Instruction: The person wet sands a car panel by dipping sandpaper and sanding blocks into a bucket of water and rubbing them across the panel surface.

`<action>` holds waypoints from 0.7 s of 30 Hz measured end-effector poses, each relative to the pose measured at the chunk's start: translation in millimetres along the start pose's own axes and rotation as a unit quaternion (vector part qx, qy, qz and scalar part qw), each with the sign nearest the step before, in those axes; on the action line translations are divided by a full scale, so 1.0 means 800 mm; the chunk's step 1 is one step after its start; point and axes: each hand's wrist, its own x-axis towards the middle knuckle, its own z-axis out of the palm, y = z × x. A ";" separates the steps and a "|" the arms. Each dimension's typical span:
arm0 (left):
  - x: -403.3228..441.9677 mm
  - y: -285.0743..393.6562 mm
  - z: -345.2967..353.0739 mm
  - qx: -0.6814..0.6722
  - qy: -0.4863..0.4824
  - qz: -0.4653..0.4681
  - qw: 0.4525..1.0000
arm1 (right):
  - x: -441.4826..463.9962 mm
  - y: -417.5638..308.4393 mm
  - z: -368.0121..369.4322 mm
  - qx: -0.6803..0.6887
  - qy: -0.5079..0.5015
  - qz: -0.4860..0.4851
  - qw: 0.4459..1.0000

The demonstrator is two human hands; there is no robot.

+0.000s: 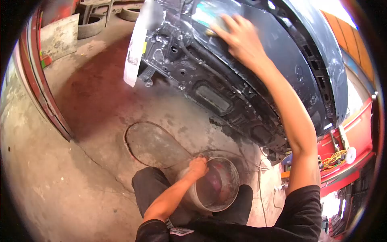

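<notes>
My left hand (198, 166) is closed on the rim of a round bucket (234, 197), which stands between my knees. Murky liquid with a reddish tint shows inside it. Up on the dark car body panel (278, 48), my right hand (241, 40) presses down with bent fingers, blurred by motion. A small pad-like thing with a yellowish-brown edge (210, 32) peeks out under those fingers; its kind is unclear. Beside the fingertips the wet-looking surface shines pale turquoise. Below the panel lies the exposed black underside framework (213, 97) of the car's end.
A looped hose (127, 141) lies on the concrete floor left of the bucket. Used tires (90, 27) and a board (60, 36) are at the upper left, near a reddish metal post (44, 88). On the right are a red car part (354, 137) and a coiled yellow cord (333, 160).
</notes>
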 end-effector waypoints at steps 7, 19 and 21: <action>0.001 0.006 -0.016 0.000 -0.070 -0.034 0.997 | 0.054 -0.018 0.028 0.029 0.019 -0.001 0.999; 0.019 -0.010 -0.023 -0.124 -0.094 -0.060 0.986 | 0.017 -0.008 0.007 0.013 -0.028 -0.008 1.000; 0.016 -0.012 -0.019 -0.122 -0.093 -0.075 0.985 | 0.097 -0.009 0.041 0.021 -0.076 0.034 0.996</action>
